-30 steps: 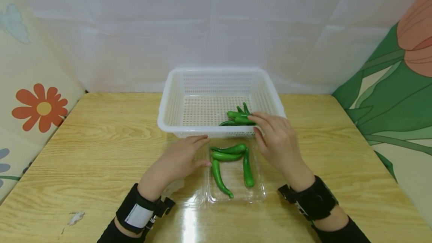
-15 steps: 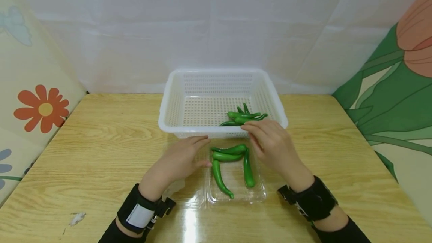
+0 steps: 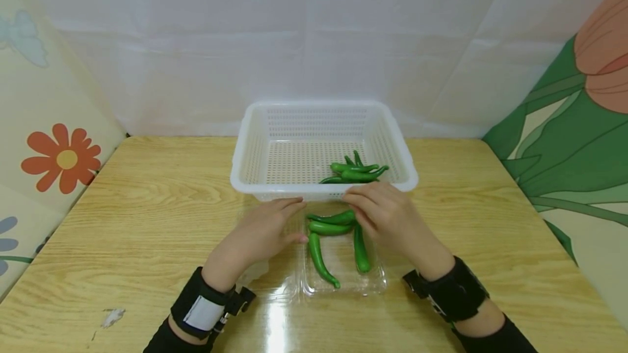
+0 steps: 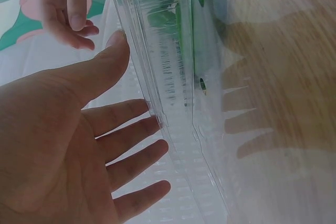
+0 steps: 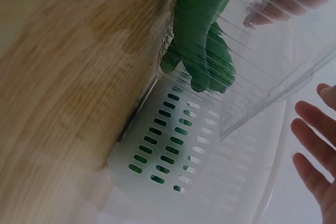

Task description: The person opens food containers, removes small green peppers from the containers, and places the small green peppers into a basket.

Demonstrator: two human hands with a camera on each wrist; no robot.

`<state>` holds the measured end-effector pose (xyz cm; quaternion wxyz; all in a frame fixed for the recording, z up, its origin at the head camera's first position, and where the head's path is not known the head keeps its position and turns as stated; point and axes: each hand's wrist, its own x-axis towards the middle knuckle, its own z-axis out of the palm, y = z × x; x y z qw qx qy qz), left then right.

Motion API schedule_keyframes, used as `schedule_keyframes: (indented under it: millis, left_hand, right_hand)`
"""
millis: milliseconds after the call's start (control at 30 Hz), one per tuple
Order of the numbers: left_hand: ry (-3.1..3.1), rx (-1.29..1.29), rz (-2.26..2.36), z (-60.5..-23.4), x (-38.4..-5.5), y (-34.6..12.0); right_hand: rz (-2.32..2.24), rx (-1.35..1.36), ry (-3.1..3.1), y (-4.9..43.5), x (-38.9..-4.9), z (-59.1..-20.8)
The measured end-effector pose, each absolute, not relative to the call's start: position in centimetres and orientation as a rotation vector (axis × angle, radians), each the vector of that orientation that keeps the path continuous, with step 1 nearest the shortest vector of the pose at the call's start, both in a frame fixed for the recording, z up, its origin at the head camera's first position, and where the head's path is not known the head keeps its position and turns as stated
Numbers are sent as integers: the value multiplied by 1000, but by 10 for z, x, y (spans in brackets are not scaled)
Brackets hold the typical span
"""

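left hand (image 3: 257, 230) by clear tray (image 3: 339, 257) | right hand (image 3: 387, 214) over green peppers (image 3: 331, 227) | hands released, fingers loose

A wood-grain table (image 3: 147, 206) with a streak of light (image 3: 276, 326) stands before creased white sheeting (image 3: 304, 42), between floral panels (image 3: 564, 157).

A bare right hand (image 3: 382, 215) hides one end of a curved, glossy green pepper (image 3: 328, 218) and part of the front rim of a white, perforated plastic basket (image 3: 282, 188); the right-wrist view crops its fingers. From the left wrist, clear, ribbed plastic container walls (image 4: 168, 77) blur green peppers (image 4: 164, 18) (their number indistinguishable).
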<state>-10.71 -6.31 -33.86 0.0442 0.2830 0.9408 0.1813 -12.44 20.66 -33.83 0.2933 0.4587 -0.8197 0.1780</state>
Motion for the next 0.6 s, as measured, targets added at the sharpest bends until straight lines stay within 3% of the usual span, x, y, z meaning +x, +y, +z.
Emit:
schedule_keyframes:
  millis: [600]
  left_hand:
    - [2884, 869, 543, -339, -107, -64]
  right_hand:
    - [544, 1375, -2289, 197, -117, -346]
